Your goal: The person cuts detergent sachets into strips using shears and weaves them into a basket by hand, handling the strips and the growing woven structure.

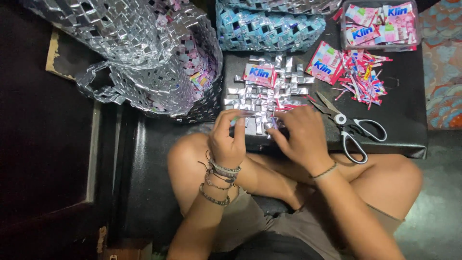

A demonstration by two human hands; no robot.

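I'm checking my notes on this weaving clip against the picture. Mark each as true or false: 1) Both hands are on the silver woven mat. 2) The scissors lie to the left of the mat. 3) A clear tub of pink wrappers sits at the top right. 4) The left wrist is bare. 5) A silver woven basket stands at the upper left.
1) True: the left hand and right hand both rest on the silver woven mat.
2) False: the scissors lie right of the mat.
3) True: the clear tub holds pink wrappers.
4) False: the left wrist wears several bracelets.
5) True: the silver woven basket stands there.
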